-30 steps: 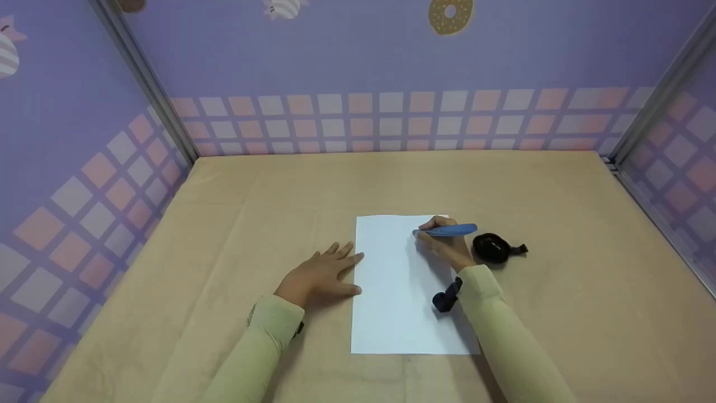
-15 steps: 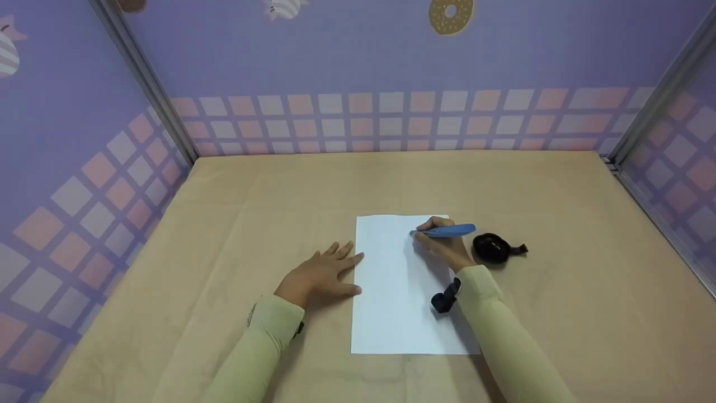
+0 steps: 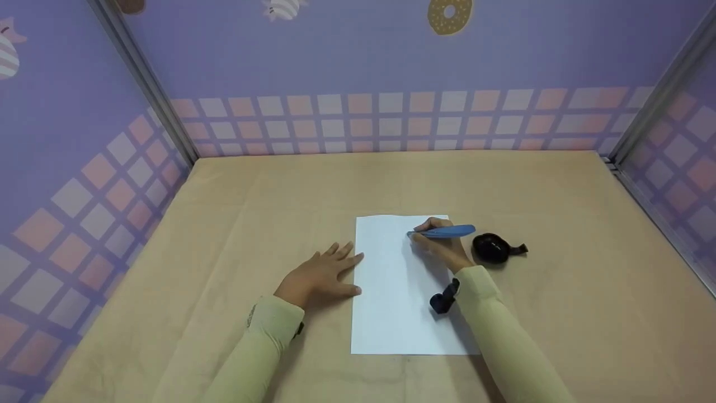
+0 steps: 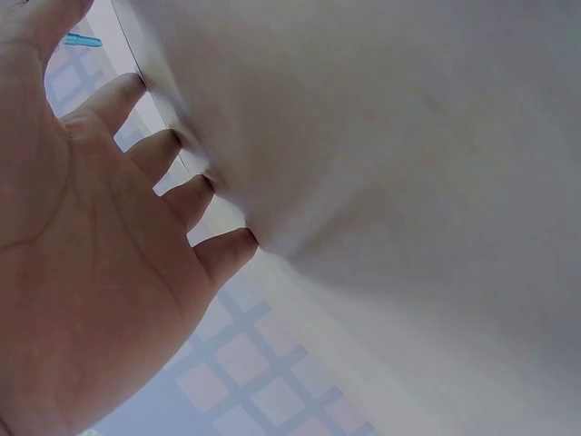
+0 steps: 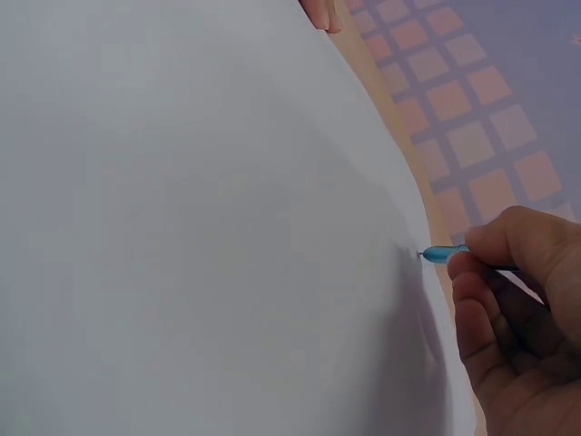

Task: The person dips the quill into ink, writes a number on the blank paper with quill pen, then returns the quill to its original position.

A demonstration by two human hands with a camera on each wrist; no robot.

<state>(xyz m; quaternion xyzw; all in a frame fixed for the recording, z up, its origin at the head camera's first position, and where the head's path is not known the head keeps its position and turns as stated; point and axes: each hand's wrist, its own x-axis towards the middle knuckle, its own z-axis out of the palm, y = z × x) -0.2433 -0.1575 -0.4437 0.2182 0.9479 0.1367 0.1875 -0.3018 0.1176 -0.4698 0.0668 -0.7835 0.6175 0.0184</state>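
Note:
A white sheet of paper [image 3: 386, 308] lies upright on the table before me. My right hand [image 3: 447, 249] pinches a blue pen [image 3: 452, 230] between thumb and fingers over the sheet's upper right part. In the right wrist view the thin pen tip [image 5: 421, 254] meets the paper close to its far edge. My left hand [image 3: 318, 277] rests with spread fingers along the sheet's left edge, the thumb and index fingertips just over it. From the left wrist, the palm [image 4: 100, 245] shows, with straight fingers reaching the surface.
Right of the paper sits a glossy black rounded object [image 3: 491, 249] with a short stem. A beige cloth [image 3: 268, 196] covers the table. Purple walls [image 3: 358, 67] with pink and white squares stand behind and at the sides. A black wrist device [image 3: 444, 299] hangs over the paper.
My right hand and the pen have slid slightly left across the paper, the tip moving a short way. The left hand, the sheet and the black object have stayed in place.

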